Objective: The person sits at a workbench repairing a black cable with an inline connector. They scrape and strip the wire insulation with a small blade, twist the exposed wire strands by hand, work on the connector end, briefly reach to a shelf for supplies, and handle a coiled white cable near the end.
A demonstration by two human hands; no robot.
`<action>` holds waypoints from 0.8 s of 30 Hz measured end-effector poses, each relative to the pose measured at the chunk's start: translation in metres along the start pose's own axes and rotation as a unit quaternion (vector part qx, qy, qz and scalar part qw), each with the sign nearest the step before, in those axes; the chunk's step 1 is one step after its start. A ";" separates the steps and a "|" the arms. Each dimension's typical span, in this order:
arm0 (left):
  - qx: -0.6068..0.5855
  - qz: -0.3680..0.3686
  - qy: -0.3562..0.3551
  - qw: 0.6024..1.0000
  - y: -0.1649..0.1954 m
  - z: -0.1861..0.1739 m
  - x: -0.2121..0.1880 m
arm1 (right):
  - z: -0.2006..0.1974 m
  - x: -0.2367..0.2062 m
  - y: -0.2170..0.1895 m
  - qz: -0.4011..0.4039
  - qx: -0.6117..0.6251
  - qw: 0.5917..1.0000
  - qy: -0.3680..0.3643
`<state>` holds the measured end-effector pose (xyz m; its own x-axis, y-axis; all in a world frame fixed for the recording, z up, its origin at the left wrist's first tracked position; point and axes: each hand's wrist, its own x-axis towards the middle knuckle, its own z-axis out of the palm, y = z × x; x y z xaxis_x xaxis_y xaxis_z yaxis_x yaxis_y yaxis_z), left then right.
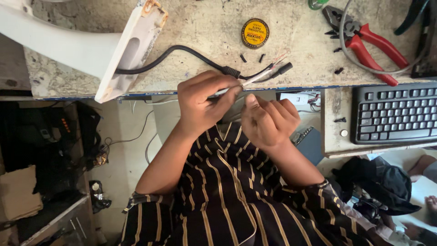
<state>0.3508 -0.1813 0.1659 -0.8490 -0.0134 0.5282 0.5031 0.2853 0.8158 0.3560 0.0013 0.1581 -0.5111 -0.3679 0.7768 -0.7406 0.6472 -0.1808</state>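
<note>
My left hand (205,102) is shut on a thin white cable (255,79) at the front edge of the worn workbench (205,27). The cable's stripped end fans into fine bare wires (278,59) over the bench. My right hand (269,120) is just right of it and below the cable, with its fingers curled and the thumb up; I see nothing in it. A black cable (182,49) runs from a white plastic housing (91,45) to a black plug (284,69) beside the stripped end.
A round yellow-and-black tin (255,33) sits behind the hands. Red-handled pliers (371,45) and a grey cable (348,54) lie at the right, above a black keyboard (396,114). Black insulation scraps (252,58) dot the bench. Dark clutter fills the floor at left.
</note>
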 end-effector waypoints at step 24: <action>0.157 0.288 -0.037 0.944 -0.019 0.003 -0.005 | -0.074 0.042 -0.028 0.111 -0.045 0.969 -0.217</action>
<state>0.3450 -0.1838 0.1474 -0.4639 0.2947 0.8354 0.8217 0.4957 0.2814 0.3873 0.0170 0.2400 -0.8031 -0.4461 0.3950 -0.5601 0.7912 -0.2454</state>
